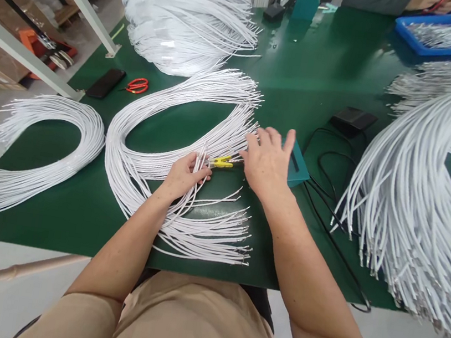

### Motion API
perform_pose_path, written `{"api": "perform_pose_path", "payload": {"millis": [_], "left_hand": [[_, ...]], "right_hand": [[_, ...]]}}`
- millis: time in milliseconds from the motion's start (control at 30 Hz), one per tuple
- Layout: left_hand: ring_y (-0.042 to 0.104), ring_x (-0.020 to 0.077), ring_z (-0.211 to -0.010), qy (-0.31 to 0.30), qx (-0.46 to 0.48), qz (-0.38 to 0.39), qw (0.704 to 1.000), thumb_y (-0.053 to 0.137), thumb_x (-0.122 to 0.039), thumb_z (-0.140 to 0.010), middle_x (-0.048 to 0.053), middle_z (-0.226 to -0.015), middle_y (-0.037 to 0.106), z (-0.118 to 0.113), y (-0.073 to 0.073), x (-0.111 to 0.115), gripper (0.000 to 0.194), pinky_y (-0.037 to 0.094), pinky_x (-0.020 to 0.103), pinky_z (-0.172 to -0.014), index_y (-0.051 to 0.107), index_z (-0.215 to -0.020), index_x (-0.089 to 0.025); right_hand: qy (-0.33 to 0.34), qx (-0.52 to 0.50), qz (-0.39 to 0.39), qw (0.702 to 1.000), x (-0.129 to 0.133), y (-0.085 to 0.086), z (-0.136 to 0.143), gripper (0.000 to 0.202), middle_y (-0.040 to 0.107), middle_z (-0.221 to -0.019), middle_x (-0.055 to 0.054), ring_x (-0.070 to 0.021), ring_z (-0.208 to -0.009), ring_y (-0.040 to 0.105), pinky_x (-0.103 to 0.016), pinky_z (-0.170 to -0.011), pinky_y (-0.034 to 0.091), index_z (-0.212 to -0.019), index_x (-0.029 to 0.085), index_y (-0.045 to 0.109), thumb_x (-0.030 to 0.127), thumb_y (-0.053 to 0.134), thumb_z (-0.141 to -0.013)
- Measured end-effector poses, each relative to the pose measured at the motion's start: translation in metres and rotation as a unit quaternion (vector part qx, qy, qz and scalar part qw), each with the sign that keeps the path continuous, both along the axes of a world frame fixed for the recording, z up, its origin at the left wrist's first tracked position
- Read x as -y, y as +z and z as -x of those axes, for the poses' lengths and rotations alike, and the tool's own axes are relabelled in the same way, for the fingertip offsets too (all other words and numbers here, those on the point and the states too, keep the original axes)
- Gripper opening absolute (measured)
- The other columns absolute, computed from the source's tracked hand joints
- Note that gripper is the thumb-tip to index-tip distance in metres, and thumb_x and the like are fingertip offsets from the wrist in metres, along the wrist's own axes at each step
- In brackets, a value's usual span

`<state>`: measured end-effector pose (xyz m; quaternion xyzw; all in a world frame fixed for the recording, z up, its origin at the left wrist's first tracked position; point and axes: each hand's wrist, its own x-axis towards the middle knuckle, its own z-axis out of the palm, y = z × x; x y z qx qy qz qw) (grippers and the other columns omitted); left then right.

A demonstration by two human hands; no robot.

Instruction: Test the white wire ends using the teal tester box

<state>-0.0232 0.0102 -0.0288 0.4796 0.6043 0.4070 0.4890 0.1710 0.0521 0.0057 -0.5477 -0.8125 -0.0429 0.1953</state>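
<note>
Hands (182, 177) at looped white wires (154, 166)

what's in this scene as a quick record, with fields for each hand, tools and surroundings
left hand: holding several white cables
right hand: back up, beside a teal box; grip unclear
between hands: yellow tool
far left: red-handled scissors, dark phone-like slab
far right: blue tray
surface: green tabletop

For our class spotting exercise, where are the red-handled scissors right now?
In the head view, the red-handled scissors lie left of centre on the green table, between the black phone and the middle loop of white cables.
</note>
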Motion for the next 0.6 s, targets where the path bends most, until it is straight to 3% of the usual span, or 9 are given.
{"api": "perform_pose_path", "payload": {"millis": [100, 233, 300, 367, 433, 600], "left_hand": [[0.067, 0.016, -0.066, -0.005, 0.016, -0.002, 1.0, 0.075, -0.024, -0.068, 0.0, -0.073, 0.066, 0.003, 0.0, -0.001, 0.039, 0.051, 0.023, -0.054, 0.059, -0.103, -0.016], [0.066, 0.0159, -0.067, -0.003, 0.043, -0.007, 0.999, 0.078, -0.026, -0.067, 0.0, -0.074, 0.065, 0.009, 0.001, -0.001, 0.045, 0.049, 0.023, -0.055, 0.059, -0.106, -0.016], [0.064, 0.0146, -0.068, 0.001, 0.059, -0.019, 0.998, 0.078, -0.028, -0.068, -0.001, -0.075, 0.064, 0.014, 0.001, 0.001, 0.051, 0.048, 0.023, -0.057, 0.059, -0.113, -0.016], [0.061, 0.0131, -0.069, -0.004, 0.079, -0.035, 0.996, 0.078, -0.028, -0.069, -0.001, -0.079, 0.064, 0.019, 0.001, 0.002, 0.052, 0.047, 0.023, -0.062, 0.06, -0.116, -0.017], [0.059, 0.0127, -0.073, -0.01, 0.102, -0.04, 0.994, 0.079, -0.028, -0.068, 0.0, -0.084, 0.065, 0.022, 0.0, 0.004, 0.047, 0.047, 0.024, -0.068, 0.064, -0.111, -0.017], [0.058, 0.0117, -0.075, 0.025, 0.151, -0.016, 0.988, 0.083, -0.028, -0.063, 0.0, -0.085, 0.066, 0.024, 0.004, 0.006, 0.039, 0.046, 0.025, -0.077, 0.069, -0.098, -0.017]], "right_hand": [[-0.041, 0.01, -0.012, 0.999, -0.002, -0.004, -0.005, 0.032, 0.053, -0.135, -0.02, -0.0381, -0.131, 0.037, -0.067, -0.11, 0.013, -0.12, 0.012, 0.057, 0.026, 0.05, -0.092], [-0.011, 0.003, -0.029, 1.0, 0.004, 0.0, 0.001, 0.027, 0.058, -0.127, -0.018, -0.0341, -0.124, 0.043, -0.061, -0.111, 0.016, -0.115, 0.012, 0.059, 0.023, 0.048, -0.093], [0.049, -0.027, -0.021, 0.998, 0.013, 0.005, 0.011, 0.023, 0.065, -0.11, -0.015, -0.0293, -0.11, 0.051, -0.052, -0.106, 0.028, -0.104, 0.013, 0.064, 0.023, 0.046, -0.094], [0.158, -0.052, 0.005, 0.986, 0.025, 0.008, 0.026, 0.023, 0.067, -0.094, -0.012, -0.0248, -0.095, 0.053, -0.042, -0.092, 0.038, -0.093, 0.014, 0.066, 0.023, 0.044, -0.095], [0.257, -0.061, 0.02, 0.964, 0.037, 0.007, 0.04, 0.025, 0.067, -0.09, -0.01, -0.023, -0.091, 0.053, -0.037, -0.084, 0.039, -0.09, 0.014, 0.067, 0.02, 0.043, -0.096], [0.264, -0.04, 0.02, 0.963, 0.049, -0.002, 0.056, 0.028, 0.066, -0.089, -0.013, -0.0248, -0.092, 0.053, -0.038, -0.081, 0.038, -0.096, 0.008, 0.066, 0.01, 0.038, -0.093]]}}
